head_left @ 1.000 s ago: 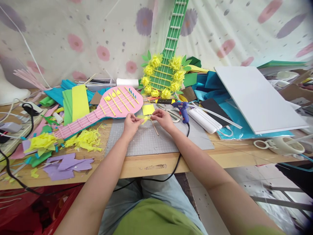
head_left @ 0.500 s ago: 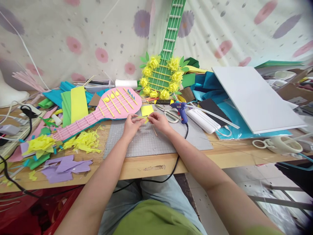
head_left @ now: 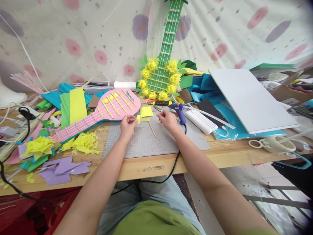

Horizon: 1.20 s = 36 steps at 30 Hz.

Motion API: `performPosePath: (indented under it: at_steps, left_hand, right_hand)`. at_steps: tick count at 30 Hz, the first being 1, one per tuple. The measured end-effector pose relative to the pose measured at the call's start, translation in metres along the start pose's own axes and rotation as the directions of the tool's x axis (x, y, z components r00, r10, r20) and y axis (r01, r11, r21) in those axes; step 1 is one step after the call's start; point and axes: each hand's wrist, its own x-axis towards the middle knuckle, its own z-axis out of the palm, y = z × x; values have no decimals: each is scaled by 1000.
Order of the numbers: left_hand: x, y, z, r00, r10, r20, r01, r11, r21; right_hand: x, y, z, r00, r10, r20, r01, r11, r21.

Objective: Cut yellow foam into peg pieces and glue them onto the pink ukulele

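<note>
- A yellow paper scrap [head_left: 138,119] is pinched in the left hand [head_left: 127,124], long axis roughly upright.
- The right hand [head_left: 167,119] is poised near the glue gun [head_left: 179,108]; its grip cannot be told.

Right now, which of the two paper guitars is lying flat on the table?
The pink guitar: it lies flat on the table, its body right beside the left hand. The green guitar stands upright against the flowered cloth.
</note>
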Motion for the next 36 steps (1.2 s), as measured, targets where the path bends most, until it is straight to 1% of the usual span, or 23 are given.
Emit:
performPosePath:
  at_steps: [2,5,10,12,15,17,20,24,28,31,36]
  left_hand:
    - [0,2,-1,1000,-22,-19,21,999,-43]
    - [0,5,-2,998,-49,-38,45,995,-93]
    - [0,11,-4,994,-99,-55,89,983,-160]
    - [1,12,-5,992,-107,-59,95,980,-177]
    - [0,13,-6,991,-118,-67,103,977,-188]
    - [0,13,-7,990,-124,-71,109,976,-188]
    - [-1,14,-6,989,-130,-67,116,977,-180]
    - [0,14,-6,989,-133,-61,121,979,-164]
    - [0,14,-6,989,-133,-60,122,979,-161]
    - [0,14,-6,989,-135,-57,124,979,-164]
    - [1,13,-7,990,-128,-51,118,979,-168]
  right_hand:
    - [2,6,-7,999,38,-39,-40,998,-41]
    - [4,14,-18,998,45,-34,-49,992,-113]
    - [6,24,-28,996,-47,-76,19,942,-336]
    - [6,24,-26,997,-63,-34,43,908,-416]
    - [5,21,-20,997,-11,82,53,847,-529]
    - [4,18,-16,994,13,112,55,814,-579]
    - [5,18,-13,996,-2,85,52,808,-587]
    - [7,23,-14,998,-45,54,67,848,-526]
    - [5,21,-12,994,-80,77,107,874,-473]
    - [4,18,-8,991,-95,91,128,861,-492]
    - [2,20,-5,992,-104,73,127,814,-567]
